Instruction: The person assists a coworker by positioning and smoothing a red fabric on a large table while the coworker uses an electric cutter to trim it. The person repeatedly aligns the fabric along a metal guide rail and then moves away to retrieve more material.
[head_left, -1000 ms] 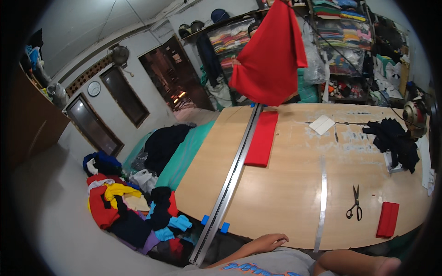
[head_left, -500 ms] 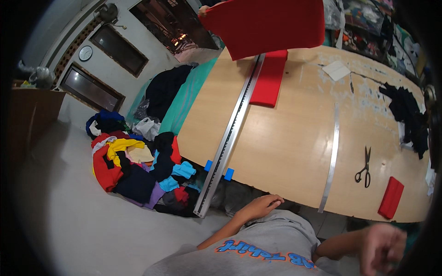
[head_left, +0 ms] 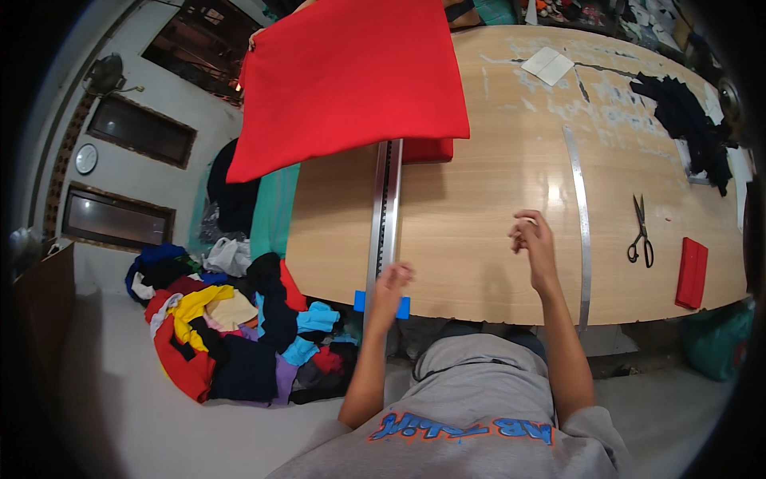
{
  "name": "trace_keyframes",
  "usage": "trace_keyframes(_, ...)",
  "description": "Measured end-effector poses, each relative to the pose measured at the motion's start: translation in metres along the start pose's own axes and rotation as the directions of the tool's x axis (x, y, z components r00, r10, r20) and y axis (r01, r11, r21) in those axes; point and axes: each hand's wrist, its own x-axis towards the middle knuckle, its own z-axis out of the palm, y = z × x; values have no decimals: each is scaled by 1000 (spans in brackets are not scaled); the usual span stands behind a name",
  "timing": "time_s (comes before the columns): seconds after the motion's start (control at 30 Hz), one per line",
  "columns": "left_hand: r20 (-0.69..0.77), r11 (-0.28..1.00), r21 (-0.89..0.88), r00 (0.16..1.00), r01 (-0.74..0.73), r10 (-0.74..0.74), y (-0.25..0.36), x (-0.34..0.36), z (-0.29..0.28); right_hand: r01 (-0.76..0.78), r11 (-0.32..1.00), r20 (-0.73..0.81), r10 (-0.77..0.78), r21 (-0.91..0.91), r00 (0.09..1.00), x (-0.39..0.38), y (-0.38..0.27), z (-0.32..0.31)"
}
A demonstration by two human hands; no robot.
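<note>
Over the pale wood-grained table [head_left: 471, 263], a broad sheet of bright red cloth [head_left: 351, 88] hangs raised, out of both hands' grasp.
At left, its low corner hangs near the heap of mixed coloured clothes [head_left: 215, 343]; if another person's hand [head_left: 254, 40] lost its pinch there, the sheet could sag off the edge. The left hand [head_left: 391, 289], blurred, is at the long silver metal rail [head_left: 387, 199]; its grip and contact I cannot tell, and a dropping hem could snag there. The right hand [head_left: 533, 243], half-curled and empty, is above the table; cloth sliding rightward could catch the black-handled metal scissors [head_left: 641, 231].
</note>
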Motion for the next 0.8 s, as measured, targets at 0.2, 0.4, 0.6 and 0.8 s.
trace_keyframes(0.2, -272, 891, -449, 939, 68, -209, -59, 163, -112, -280, 959, -92, 283, 46, 955, 150, 91, 54)
trace_keyframes(0.4, -163, 785, -566, 899, 251, -406, -89, 311, -157, -299, 937, -299, 238, -178, 924, 267, 116, 92)
trace_keyframes(0.6, -12, 588, -738, 864, 332, -503, -92, 415, -131, -306, 736, -349, 100, -605, 932, 332, 132, 108)
trace_keyframes(0.8, -197, 695, -704, 900, 147, -389, -58, 434, -109, -164, 919, -296, 55, -360, 954, 322, 85, 147)
